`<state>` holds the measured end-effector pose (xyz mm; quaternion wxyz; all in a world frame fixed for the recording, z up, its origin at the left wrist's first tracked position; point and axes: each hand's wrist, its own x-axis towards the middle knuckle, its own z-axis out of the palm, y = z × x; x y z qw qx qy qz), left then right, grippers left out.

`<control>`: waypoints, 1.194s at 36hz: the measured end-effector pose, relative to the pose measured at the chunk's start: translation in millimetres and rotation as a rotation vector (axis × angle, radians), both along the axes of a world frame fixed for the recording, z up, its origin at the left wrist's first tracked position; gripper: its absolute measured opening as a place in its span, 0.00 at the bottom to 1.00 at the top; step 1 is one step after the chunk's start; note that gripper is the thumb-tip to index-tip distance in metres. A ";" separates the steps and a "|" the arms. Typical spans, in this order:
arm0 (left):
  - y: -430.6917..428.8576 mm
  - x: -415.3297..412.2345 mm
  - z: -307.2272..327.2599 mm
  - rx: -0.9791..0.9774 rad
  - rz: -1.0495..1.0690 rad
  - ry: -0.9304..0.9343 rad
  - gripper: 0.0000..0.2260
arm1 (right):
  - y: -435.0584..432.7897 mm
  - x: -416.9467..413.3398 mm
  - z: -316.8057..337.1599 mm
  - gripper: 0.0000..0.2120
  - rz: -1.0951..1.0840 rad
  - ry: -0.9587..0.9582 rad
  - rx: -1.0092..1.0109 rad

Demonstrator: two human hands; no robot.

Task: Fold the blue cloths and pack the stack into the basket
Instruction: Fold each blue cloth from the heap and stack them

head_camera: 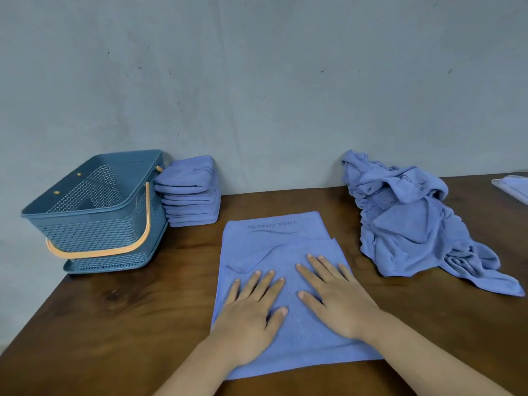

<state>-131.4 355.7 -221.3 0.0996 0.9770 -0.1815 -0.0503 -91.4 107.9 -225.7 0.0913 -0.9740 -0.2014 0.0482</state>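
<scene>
Wooden table: left hand & right hand flat (fingers straight) on soft cloth.

We see a dark brown wooden table standing against a grey wall, and in its middle a blue cloth lies flat, partly folded over itself, with YOGA FITNESS printed upside down at its far end. To the left of that cloth and farther back stands a blue lattice basket with its orange handle down, and a stack of folded blue cloths sits between basket and cloth, just beside the basket. To the right of the cloth, apart from it, lies a crumpled heap of blue cloths, and beyond that a pale flat thing is cut off by the frame edge.
</scene>
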 end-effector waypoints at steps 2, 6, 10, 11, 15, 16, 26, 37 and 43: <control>-2.1 -15.9 -1.6 -0.004 0.000 -0.006 0.28 | -1.7 -17.2 0.5 0.31 -0.002 0.002 0.001; -3.9 -34.3 -1.5 -0.017 -0.014 0.029 0.29 | -3.9 -38.5 2.1 0.31 0.000 0.015 0.001; 4.4 -17.9 10.3 -0.082 -0.030 -0.008 0.27 | -5.3 -25.6 12.0 0.31 -0.017 -0.044 0.052; 8.7 -7.3 13.4 -0.115 -0.032 -0.050 0.26 | -5.7 -16.2 15.6 0.30 -0.028 -0.081 0.078; 34.6 55.0 16.8 -0.271 0.067 -0.195 0.17 | -9.0 35.2 24.2 0.29 -0.010 -0.119 0.143; 41.8 71.6 15.9 -0.285 0.116 -0.184 0.16 | -10.6 49.8 23.9 0.29 -0.002 -0.097 0.140; 65.4 141.5 -0.1 -0.189 0.334 -0.064 0.24 | -27.6 130.2 6.2 0.30 -0.093 0.021 0.077; 78.8 144.0 -2.9 -0.404 0.254 -0.196 0.15 | -43.1 133.7 2.0 0.16 -0.203 -0.136 0.398; 78.9 128.1 13.3 -0.274 0.005 -0.156 0.06 | -55.5 115.9 30.5 0.10 -0.080 -0.071 0.186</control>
